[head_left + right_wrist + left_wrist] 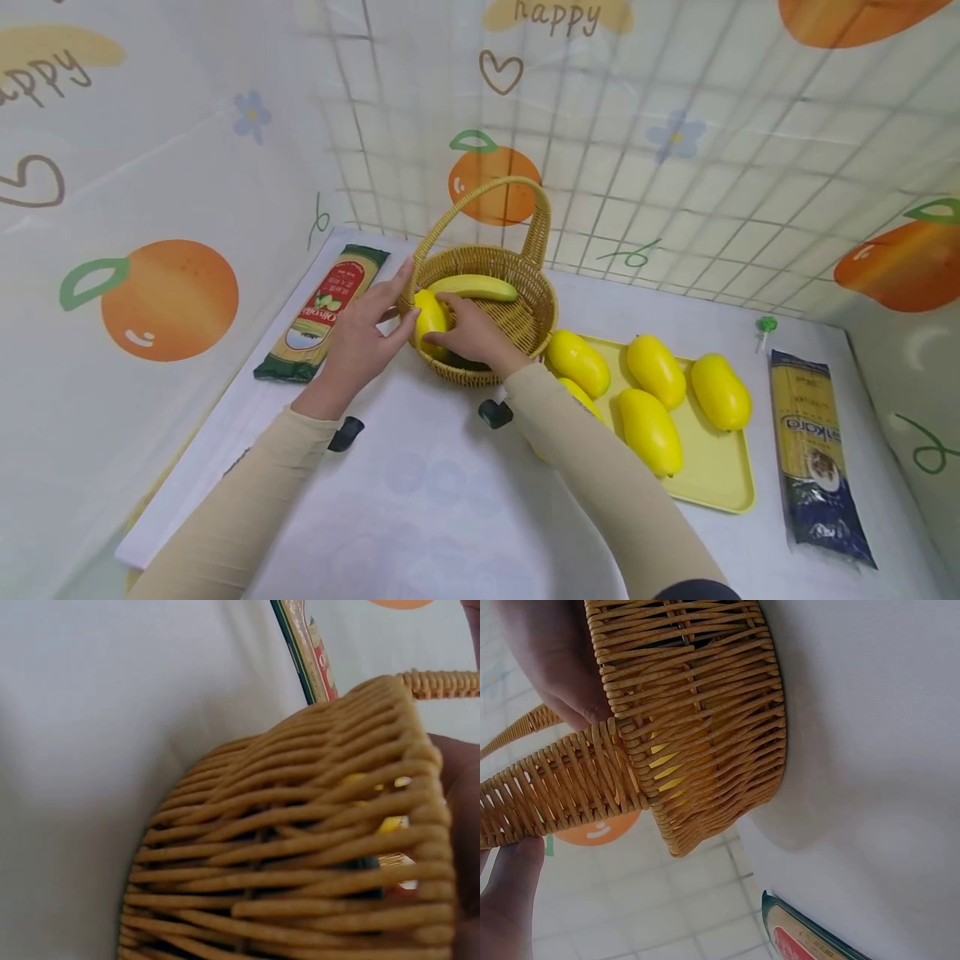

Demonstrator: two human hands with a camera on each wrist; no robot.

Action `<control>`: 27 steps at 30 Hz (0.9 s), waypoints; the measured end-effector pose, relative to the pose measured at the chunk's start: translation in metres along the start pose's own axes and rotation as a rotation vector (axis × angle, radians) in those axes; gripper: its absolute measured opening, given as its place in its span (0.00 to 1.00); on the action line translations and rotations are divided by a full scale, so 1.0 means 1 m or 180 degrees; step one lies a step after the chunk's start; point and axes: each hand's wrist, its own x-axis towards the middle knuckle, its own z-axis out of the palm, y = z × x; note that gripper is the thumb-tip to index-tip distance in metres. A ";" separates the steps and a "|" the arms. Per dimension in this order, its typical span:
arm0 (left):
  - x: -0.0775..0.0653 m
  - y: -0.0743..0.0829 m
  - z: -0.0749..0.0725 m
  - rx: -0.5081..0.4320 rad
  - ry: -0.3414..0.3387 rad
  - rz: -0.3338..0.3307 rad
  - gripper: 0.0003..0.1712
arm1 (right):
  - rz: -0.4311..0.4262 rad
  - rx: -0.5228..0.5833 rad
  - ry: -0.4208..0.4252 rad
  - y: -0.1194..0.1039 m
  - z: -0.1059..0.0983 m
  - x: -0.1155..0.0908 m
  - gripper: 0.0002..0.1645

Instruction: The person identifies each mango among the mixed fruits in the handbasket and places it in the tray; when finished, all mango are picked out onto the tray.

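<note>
A wicker basket with a tall arched handle stands on the table. My right hand reaches in over its near side and grips a yellow mango at the left inner wall. The left hand holds the basket where the handle meets the rim, its thumb close to the mango; in the left wrist view a finger lies against the handle. A banana lies along the basket's far side. Something dark green is partly hidden under my right hand.
Right of the basket, a yellow tray bears several mangoes, one partly behind my right forearm. Pasta packs lie at the left and far right, with a green lollipop nearby. A printed curtain backs the table.
</note>
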 end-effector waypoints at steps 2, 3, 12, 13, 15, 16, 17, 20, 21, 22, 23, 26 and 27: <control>0.000 0.000 0.000 0.0001 -0.0002 -0.0011 0.45 | 0.0016 0.0043 -0.0031 -0.001 0.000 0.001 0.48; 0.000 0.000 0.000 0.0003 -0.0003 -0.0017 0.45 | 0.0028 0.0064 -0.0046 -0.002 0.000 0.001 0.48; 0.000 0.001 0.000 0.0059 -0.0006 -0.0018 0.45 | -0.0039 0.0444 -0.0057 -0.002 -0.004 -0.003 0.47; 0.000 0.001 0.000 0.0065 -0.0008 -0.0018 0.45 | -0.0067 0.0506 -0.0063 -0.001 -0.005 -0.004 0.47; 0.001 0.001 -0.001 0.0077 -0.0013 -0.0019 0.46 | -0.0133 0.0596 -0.0070 -0.001 -0.007 -0.006 0.46; 0.001 0.001 -0.001 0.0077 -0.0014 -0.0018 0.46 | -0.0165 0.0628 -0.0067 -0.002 -0.008 -0.007 0.46; 0.001 0.001 -0.001 0.0079 -0.0017 -0.0019 0.46 | -0.0197 0.0635 -0.0058 -0.002 -0.009 -0.008 0.46; 0.001 0.001 -0.001 0.0071 -0.0017 -0.0010 0.46 | -0.0268 0.0657 -0.0034 -0.003 -0.009 -0.009 0.44; 0.001 0.001 -0.001 0.0070 -0.0015 -0.0005 0.46 | -0.0286 0.0658 -0.0023 -0.004 -0.009 -0.009 0.44; 0.000 0.001 -0.001 0.0068 -0.0013 0.0001 0.46 | -0.0309 0.0663 -0.0010 -0.004 -0.009 -0.009 0.44; 0.000 0.001 -0.001 0.0068 -0.0011 0.0004 0.46 | -0.0329 0.0663 0.0003 -0.005 -0.009 -0.010 0.44; 0.000 0.001 0.000 0.0058 -0.0005 0.0005 0.45 | -0.0405 0.0651 0.0052 -0.006 -0.009 -0.010 0.43; 0.000 0.001 0.000 0.0059 -0.0003 0.0003 0.45 | -0.0433 0.0645 0.0075 -0.007 -0.009 -0.011 0.43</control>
